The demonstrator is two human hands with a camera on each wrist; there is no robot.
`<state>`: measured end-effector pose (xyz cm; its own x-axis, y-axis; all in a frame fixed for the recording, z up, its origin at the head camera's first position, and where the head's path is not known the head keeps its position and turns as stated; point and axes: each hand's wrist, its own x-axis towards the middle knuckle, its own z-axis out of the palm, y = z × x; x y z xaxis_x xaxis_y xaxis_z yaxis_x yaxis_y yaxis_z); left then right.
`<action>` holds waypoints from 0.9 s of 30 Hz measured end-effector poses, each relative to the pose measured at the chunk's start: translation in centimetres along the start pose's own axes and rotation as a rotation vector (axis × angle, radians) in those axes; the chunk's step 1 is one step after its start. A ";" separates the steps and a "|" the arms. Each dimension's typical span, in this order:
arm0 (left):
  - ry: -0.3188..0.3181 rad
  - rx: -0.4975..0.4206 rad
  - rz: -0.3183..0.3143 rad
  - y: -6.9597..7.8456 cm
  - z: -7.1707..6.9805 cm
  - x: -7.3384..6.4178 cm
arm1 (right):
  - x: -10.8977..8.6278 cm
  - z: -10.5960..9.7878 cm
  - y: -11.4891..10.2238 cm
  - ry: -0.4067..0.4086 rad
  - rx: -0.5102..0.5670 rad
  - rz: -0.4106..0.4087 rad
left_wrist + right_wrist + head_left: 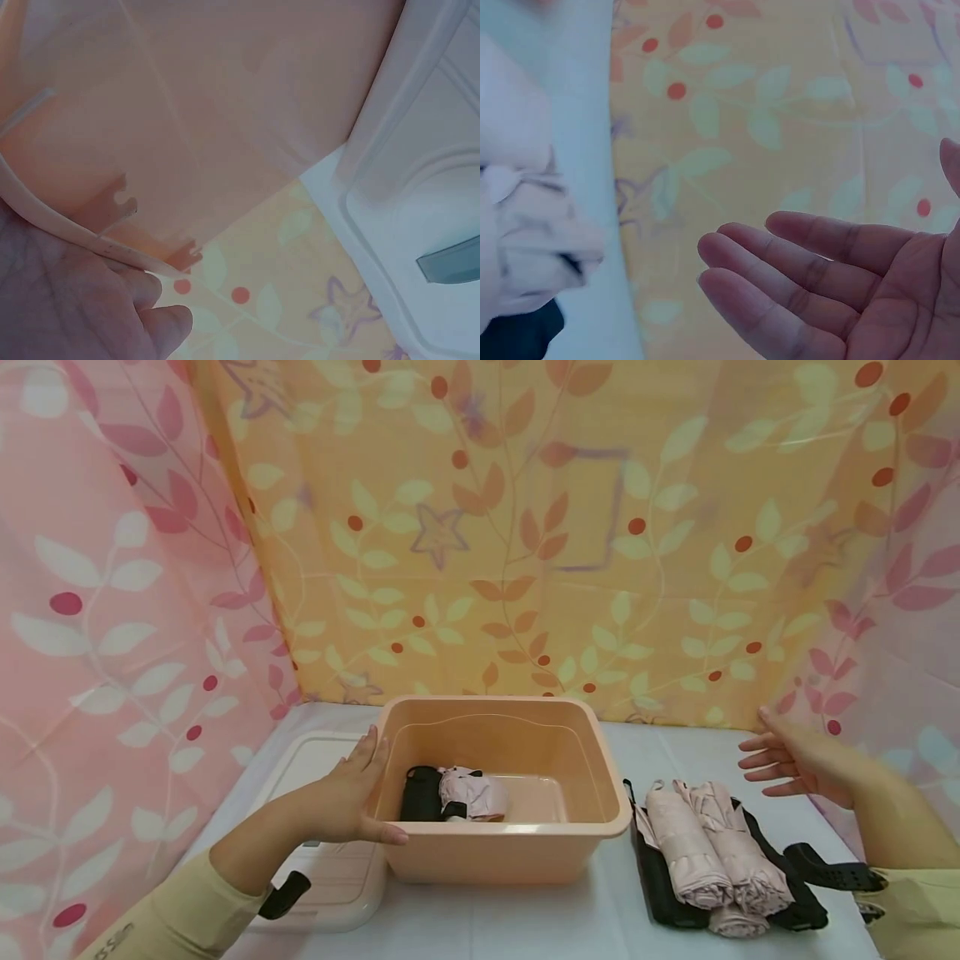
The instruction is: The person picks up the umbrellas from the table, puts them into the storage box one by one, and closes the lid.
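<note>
A peach plastic bin [510,856] stands mid-table. My left hand [345,797] rests along the bin's left rim, fingers extended and thumb at the front corner; in the left wrist view the hand [82,300] lies against the rim. Inside the bin, at its left, are a black rolled bundle [422,793] and a pale pink one [474,795], which look like folded umbrellas. My right hand [806,760] hovers in the air with fingers spread, holding nothing. Below and left of it lies a pile of pale pink rolled umbrellas [686,852] on black ones [660,893].
A whitish lid [322,881] with a grey-green latch [450,262] lies flat left of the bin, partly under my left forearm. The white tabletop [540,918] is bounded by patterned cloth walls, yellow [510,610] behind and pink [112,693] at the left.
</note>
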<state>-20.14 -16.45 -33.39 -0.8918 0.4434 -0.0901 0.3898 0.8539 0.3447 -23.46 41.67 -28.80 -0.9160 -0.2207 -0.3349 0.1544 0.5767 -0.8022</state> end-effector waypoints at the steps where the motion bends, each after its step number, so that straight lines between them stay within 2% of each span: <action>1: 0.002 -0.001 0.001 0.0 0.0 0.0 | -0.1 0.1 0.6 -0.002 0.006 0.001; 7: 0.018 0.005 0.019 -0.2 0.1 0.0 | -0.5 1.1 3.3 -0.006 0.047 0.047; 15: 0.014 -0.006 0.027 -0.2 0.2 -0.1 | -0.3 2.6 6.3 0.037 0.074 0.137; 19: 0.014 -0.010 0.034 -0.3 0.3 0.0 | -0.1 3.4 7.1 0.070 0.058 0.200; 27: 0.011 -0.011 0.019 -0.2 0.3 0.1 | 0.1 3.8 7.7 0.043 0.023 0.217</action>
<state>-20.27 -16.54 -33.72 -0.8869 0.4561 -0.0733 0.4039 0.8426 0.3562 -20.96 43.13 -36.93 -0.8750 -0.0592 -0.4804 0.3580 0.5889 -0.7246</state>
